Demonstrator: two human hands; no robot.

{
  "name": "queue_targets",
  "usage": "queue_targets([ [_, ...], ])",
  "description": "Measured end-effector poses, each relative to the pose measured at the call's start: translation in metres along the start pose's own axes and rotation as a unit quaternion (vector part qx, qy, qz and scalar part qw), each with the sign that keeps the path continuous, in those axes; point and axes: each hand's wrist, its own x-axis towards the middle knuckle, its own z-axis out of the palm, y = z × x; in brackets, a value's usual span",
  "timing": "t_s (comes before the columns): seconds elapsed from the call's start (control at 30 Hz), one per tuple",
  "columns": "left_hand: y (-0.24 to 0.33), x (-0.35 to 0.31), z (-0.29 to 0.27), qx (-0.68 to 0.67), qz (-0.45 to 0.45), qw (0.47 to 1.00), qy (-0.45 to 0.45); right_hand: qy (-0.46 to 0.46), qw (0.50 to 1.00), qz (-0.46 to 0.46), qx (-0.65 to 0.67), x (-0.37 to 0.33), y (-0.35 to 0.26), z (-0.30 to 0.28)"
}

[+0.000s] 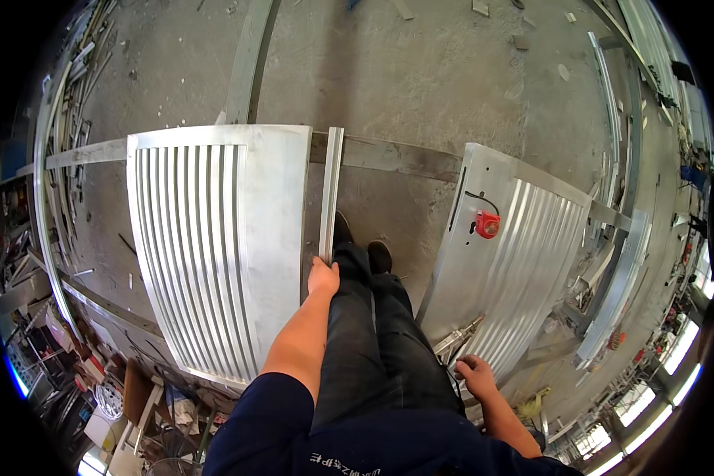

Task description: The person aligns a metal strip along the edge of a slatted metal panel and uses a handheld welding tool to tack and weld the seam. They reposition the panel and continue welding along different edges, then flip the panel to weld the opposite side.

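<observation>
My left hand point(324, 278) is closed round the near end of a narrow aluminium channel bar point(333, 186). The bar points away from me, just right of a silvery ribbed metal panel point(276, 206) with a wide flat border. My right hand point(476, 374) is lower right, its fingers curled; what they hold, if anything, is hard to make out. It is over the near part of a second ribbed panel point(472, 258), close to a metal tool with long handles point(458, 339). On that panel's flat border rests a red tape measure point(487, 224).
A metal beam point(397, 155) runs crosswise under both panels, and another beam point(254, 63) leads away from it. Long metal strips point(79, 79) are stacked at far left. More profiles point(615, 285) lie at right. Clutter point(95, 389) fills the lower left.
</observation>
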Motion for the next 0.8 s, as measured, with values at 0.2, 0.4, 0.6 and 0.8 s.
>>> queue_targets([
  [0.2,-0.005,-0.007,-0.039,-0.135,0.09,0.987,-0.01,-0.017,0.995,-0.094,-0.04,0.023,-0.094,0.05],
  [0.4,-0.049,-0.026,-0.055,-0.367,0.051,0.909,-0.193,-0.07,0.974,-0.194,-0.097,0.063,-0.192,0.098],
  [0.6,-0.054,-0.045,-0.095,-0.435,-0.016,0.825,-0.361,-0.13,0.93,-0.264,-0.22,0.097,-0.305,0.157],
  [0.8,-0.044,-0.074,-0.137,-0.424,0.005,0.807,-0.412,-0.259,0.929,-0.241,-0.106,0.144,-0.384,0.224],
])
